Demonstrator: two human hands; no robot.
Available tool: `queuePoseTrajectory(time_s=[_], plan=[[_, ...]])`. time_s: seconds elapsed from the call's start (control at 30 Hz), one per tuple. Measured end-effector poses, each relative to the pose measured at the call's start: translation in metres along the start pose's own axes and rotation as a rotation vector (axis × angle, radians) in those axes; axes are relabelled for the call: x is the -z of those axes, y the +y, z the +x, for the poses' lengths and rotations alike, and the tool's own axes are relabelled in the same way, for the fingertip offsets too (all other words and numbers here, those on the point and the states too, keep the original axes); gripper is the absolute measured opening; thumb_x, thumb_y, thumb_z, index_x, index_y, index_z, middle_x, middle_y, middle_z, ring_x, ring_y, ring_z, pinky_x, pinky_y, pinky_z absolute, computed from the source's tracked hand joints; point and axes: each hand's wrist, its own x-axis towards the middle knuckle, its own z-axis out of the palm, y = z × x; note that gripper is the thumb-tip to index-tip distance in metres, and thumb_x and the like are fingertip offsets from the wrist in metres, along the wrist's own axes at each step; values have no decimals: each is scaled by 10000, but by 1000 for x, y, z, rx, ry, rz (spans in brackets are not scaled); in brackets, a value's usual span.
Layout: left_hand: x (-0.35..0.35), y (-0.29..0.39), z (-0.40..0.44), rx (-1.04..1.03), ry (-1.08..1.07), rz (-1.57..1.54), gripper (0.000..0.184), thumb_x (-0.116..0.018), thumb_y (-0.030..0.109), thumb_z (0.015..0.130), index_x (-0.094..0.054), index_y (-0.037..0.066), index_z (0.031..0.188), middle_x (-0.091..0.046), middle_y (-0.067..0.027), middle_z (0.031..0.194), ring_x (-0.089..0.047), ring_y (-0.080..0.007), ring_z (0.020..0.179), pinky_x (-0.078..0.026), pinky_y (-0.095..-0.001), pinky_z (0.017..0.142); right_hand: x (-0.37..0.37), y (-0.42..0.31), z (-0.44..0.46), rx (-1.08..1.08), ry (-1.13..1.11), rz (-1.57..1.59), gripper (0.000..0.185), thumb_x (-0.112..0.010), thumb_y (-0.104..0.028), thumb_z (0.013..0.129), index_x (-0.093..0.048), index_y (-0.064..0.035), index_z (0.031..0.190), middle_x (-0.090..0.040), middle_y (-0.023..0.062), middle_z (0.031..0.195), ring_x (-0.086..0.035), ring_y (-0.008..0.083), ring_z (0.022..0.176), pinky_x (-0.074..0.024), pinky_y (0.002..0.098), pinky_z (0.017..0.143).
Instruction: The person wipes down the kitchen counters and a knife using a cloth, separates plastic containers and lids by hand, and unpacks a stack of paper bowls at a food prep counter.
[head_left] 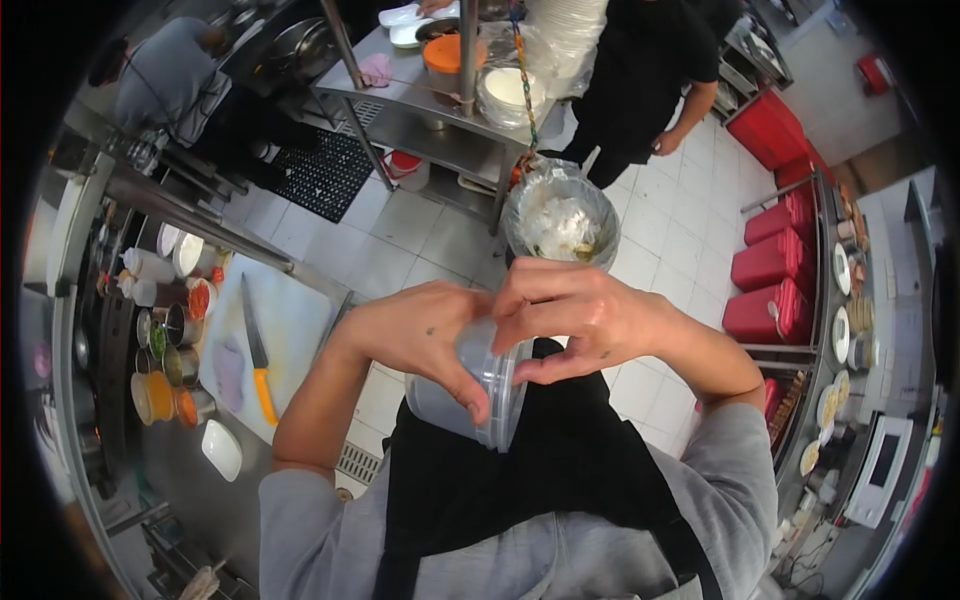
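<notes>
Translucent plastic is seen in the container (432, 405); its wall is judged smooth, and glossy highlights are shown along its ridged rim. Bright metal is observed in the knife blade (254, 325), smooth orange plastic in its handle (265, 396). The cutting board (295, 310) is recorded as pale, plastic-looking and mostly matt. Brushed-looking grey metal is presented by the counter (230, 515); a glossy white finish is carried by the dish (222, 449), material undetermined. Matt black cloth is noted for the apron (440, 490), soft grey cloth for the shirt (325, 535). Thin, crinkled, shiny plastic film is seen in the bin liner (522, 212). Smooth red plastic is shown by the lidded bins (770, 262). The floor (400, 235) is surfaced in smooth pale tile.
</notes>
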Motion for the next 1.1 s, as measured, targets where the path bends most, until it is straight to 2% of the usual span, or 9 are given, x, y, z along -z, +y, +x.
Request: queuePoseTrajectory(time_s=[0.17,0.47,0.57,0.7,0.77,0.87,0.9,0.97,1.1], plan=[[-2,0,-4,2,-33,44,782,-816,582,417,-582,13,899,-618,-125,882,-606,-305,847,-454,-364,739,-10,-7,-1,-5,57,-61,244,-772,-119,655,-634,-41,841,-567,68,863,-533,227,757,-448,325,643],[-7,7,-8,-73,-81,112,739,-796,600,450,-594,43,892,-618,-94,880,-602,-284,834,-452,-356,722,-18,-26,2,-33,11,-167,302,-752,-103,580,-526,-53,773,-484,66,833,-485,253,788,-402,360,675],[-7,12,-8,-59,-149,179,723,-795,597,457,-601,54,894,-619,-78,882,-601,-275,820,-450,-350,711,-18,-28,4,-10,-56,-140,288,-749,-89,580,-513,-65,743,-491,60,832,-465,240,741,-373,335,641],[-9,9,-9,-109,-165,213,754,-799,595,448,-596,46,923,-618,-76,885,-601,-276,810,-448,-345,709,-20,-25,4,53,-47,-17,305,-759,-114,601,-503,-50,754,-482,70,834,-487,259,775,-413,354,670],[-9,5,-11,-134,-83,185,807,-808,601,421,-585,30,944,-615,-86,890,-601,-276,813,-448,-344,715,-18,-22,-1,66,-18,9,282,-767,-116,632,-528,-51,766,-513,67,864,-500,254,772,-422,342,660],[-7,11,-18,-104,-28,157,869,-820,598,384,-565,10,972,-606,-109,910,-597,-287,833,-449,-347,729,-16,-13,-8,-1,52,3,329,-772,-136,660,-615,-31,929,-568,92,955,-544,261,863,-462,346,723],[-5,12,-18,-102,-31,164,869,-820,598,384,-565,10,972,-606,-109,910,-597,-287,833,-449,-347,729,-17,-12,-11,4,58,-1,329,-772,-136,660,-615,-31,929,-568,92,955,-544,261,863,-462,346,723],[-4,14,-16,-121,-64,147,929,-813,577,418,-522,-55,1033,-582,-188,979,-585,-330,897,-444,-369,775,-21,-11,-15,-26,133,19,335,-762,-129,642,-600,-32,920,-559,97,935,-554,281,880,-465,358,751],[-4,9,-13,-115,-88,170,964,-811,584,408,-511,-64,1055,-585,-186,966,-580,-337,894,-441,-367,783,-25,-7,-23,-40,215,48,317,-761,-141,646,-600,-26,895,-564,97,923,-566,275,847,-471,350,733]])
